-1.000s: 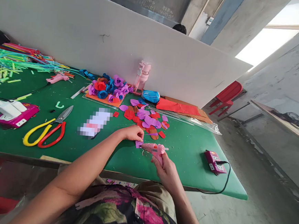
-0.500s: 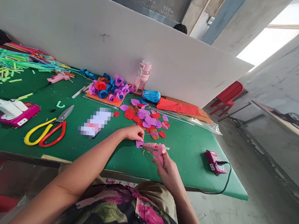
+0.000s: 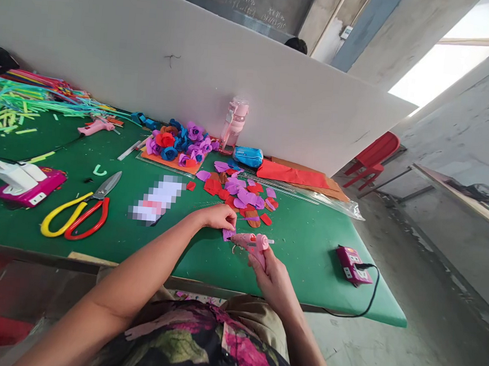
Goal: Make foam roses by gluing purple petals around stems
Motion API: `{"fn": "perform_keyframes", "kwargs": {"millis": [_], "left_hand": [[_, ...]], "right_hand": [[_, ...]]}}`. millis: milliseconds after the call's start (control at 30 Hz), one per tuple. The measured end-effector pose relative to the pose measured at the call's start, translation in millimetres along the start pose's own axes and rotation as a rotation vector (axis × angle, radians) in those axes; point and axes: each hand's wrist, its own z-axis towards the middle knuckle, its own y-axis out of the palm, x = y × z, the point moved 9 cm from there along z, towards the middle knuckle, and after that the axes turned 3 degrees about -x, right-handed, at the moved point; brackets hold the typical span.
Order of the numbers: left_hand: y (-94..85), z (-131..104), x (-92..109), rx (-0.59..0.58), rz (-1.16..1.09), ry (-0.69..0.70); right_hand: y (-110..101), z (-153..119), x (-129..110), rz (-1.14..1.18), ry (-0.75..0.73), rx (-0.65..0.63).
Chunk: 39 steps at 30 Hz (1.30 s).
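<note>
My left hand (image 3: pixel 220 217) is closed on a small purple paper petal (image 3: pixel 228 235) just above the green table (image 3: pixel 302 249). In my right hand (image 3: pixel 272 272) is a pink glue gun (image 3: pixel 253 244), its fingers wrapped round the handle and its nozzle pointing left at the petal. Whether the nozzle touches the petal is too small to tell. Beyond my hands lies a loose pile of purple, red and brown petals (image 3: pixel 243 196). Finished-looking paper flowers (image 3: pixel 180 143) in purple, blue and red sit behind, on orange paper.
Scissors (image 3: pixel 82 210), a blurred-out flat item (image 3: pixel 157 200), a power strip (image 3: pixel 28 184) and another glue gun (image 3: pixel 96 127) lie left. A bottle (image 3: pixel 234 124) and blue pouch (image 3: pixel 247 157) stand near the white partition (image 3: pixel 195 60). A corded box (image 3: pixel 353 266) is at right.
My right hand and the glue gun have shifted very slightly left. My left hand still holds the petal in nearly the same place.
</note>
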Motion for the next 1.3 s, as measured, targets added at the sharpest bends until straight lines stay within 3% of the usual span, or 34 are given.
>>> {"fn": "perform_keyframes", "kwargs": {"millis": [1300], "left_hand": [[0.7,1,-1,0.000,0.006,0.001]], "right_hand": [[0,2,-10,-0.055,-0.018,-0.016]]}}
